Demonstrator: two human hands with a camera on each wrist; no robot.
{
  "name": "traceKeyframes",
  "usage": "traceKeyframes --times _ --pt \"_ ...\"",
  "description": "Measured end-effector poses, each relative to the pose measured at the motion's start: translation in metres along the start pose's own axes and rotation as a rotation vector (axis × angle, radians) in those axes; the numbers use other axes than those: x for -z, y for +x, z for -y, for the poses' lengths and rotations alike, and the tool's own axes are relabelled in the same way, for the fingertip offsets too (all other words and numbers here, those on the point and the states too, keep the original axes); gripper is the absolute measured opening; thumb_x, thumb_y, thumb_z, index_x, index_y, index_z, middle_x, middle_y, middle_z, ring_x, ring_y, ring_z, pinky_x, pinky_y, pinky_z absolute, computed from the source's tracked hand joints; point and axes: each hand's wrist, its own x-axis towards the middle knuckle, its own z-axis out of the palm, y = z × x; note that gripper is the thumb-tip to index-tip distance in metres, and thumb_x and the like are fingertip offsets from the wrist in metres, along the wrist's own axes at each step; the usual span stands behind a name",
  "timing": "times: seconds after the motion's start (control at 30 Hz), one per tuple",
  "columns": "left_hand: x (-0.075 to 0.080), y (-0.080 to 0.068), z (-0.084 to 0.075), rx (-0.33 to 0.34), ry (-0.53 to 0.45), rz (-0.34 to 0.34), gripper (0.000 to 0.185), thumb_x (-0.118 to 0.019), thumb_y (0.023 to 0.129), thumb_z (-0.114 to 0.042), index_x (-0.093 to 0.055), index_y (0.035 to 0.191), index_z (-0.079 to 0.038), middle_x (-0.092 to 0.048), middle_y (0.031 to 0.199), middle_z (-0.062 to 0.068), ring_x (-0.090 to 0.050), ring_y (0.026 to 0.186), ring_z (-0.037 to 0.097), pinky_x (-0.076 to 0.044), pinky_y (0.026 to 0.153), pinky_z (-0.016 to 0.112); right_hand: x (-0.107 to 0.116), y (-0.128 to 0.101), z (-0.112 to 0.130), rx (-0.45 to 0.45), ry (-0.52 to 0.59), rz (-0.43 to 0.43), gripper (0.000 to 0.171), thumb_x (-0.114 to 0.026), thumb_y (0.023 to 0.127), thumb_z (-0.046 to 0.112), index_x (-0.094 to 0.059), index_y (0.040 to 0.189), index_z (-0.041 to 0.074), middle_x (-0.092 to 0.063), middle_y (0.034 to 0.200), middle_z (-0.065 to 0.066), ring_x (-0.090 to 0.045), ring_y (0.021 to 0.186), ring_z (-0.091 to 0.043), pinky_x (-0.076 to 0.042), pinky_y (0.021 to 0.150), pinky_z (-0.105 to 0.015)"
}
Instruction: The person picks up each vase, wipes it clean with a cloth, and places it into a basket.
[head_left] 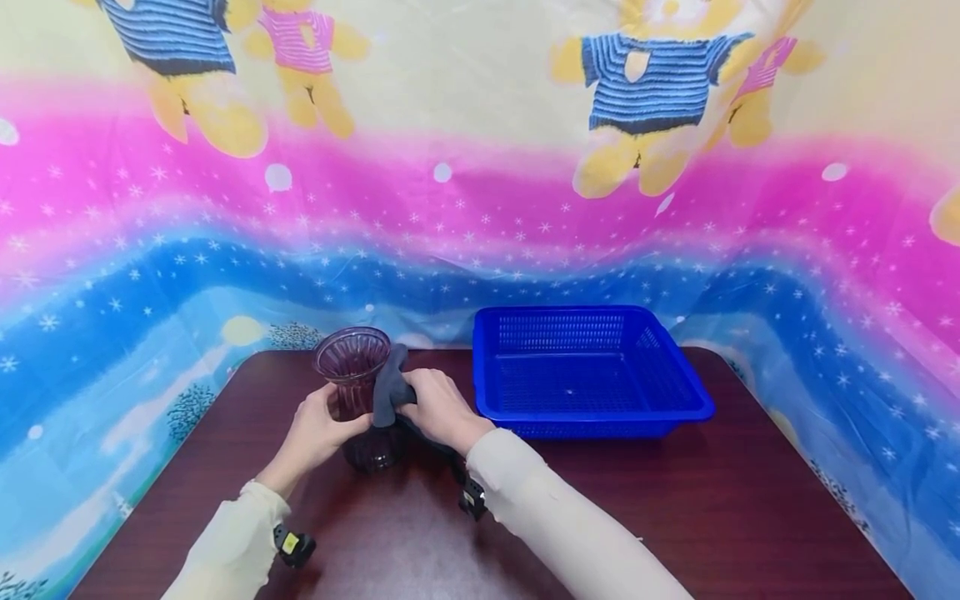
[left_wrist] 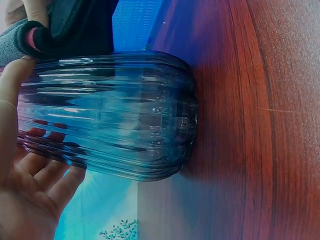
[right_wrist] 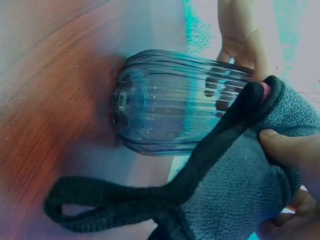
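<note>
The ribbed purple glass vase (head_left: 356, 392) stands on the dark wooden table (head_left: 675, 517), just left of the blue plastic basket (head_left: 592, 371). The left hand (head_left: 318, 433) wraps around it. The right hand (head_left: 438, 408) grips a grey fleece cloth (right_wrist: 240, 200) against its side. Wiping looks just begun; the basket holds nothing.

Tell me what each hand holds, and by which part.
Left hand grips the vase round its ribbed body. Right hand holds the grey cloth, bunched in its fingers, against the vase.
</note>
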Motion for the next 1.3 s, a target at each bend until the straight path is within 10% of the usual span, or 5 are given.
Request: traceKeyframes --times 1.3 --pt "0.000 0.000 0.001 0.017 0.011 -0.006 0.070 -0.081 0.084 -0.042 -0.057 0.134 0.000 -0.069 0.126 0.024 -0.068 0.114 0.037 -0.056 0.094 0.052 -0.048 -0.021 -0.026 -0.068 -0.105 0.024 0.015 -0.083 0.083 0.020 -0.073 0.094 0.015 -0.075 0.088 -0.001 -0.071 0.085 -0.016 -0.055 0.075 -0.031"
